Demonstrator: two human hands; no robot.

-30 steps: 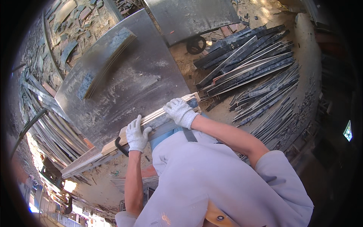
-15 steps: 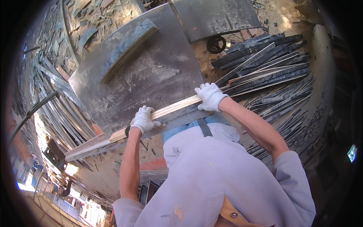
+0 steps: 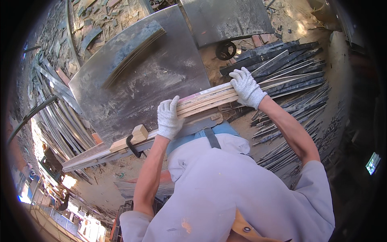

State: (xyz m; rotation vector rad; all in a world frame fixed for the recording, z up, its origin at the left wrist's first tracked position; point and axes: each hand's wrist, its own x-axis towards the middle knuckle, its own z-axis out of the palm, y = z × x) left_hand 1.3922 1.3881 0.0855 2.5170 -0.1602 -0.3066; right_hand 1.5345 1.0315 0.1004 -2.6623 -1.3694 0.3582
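Note:
A short stack of plywood strips (image 3: 207, 99) lies crosswise along the near edge of the dark metal table (image 3: 165, 76), its pale layered edges toward me. My left hand (image 3: 168, 119), in a white knit glove, is closed round the stack's left end. The opposite end is gripped by my right hand (image 3: 246, 88), gloved the same way; its fingers partly hide that end. Just left of my left hand, a wooden block (image 3: 139, 133) sits by a long straight rail (image 3: 100, 155), with a black clamp (image 3: 131, 146) beside it.
A thicker strip stack (image 3: 133, 54) rests on the table's far part. Another metal plate (image 3: 227, 20) adjoins behind, with a black handwheel (image 3: 225, 51) below its edge. Dark strips (image 3: 290, 72) are piled on the right, long strips (image 3: 64, 113) on the left. Scraps (image 3: 94, 28) litter the far ground.
Both hands have moved rightward, the right one also slightly away from me. The strips have come with them and turned to show more layered edge. The block and clamp are now uncovered.

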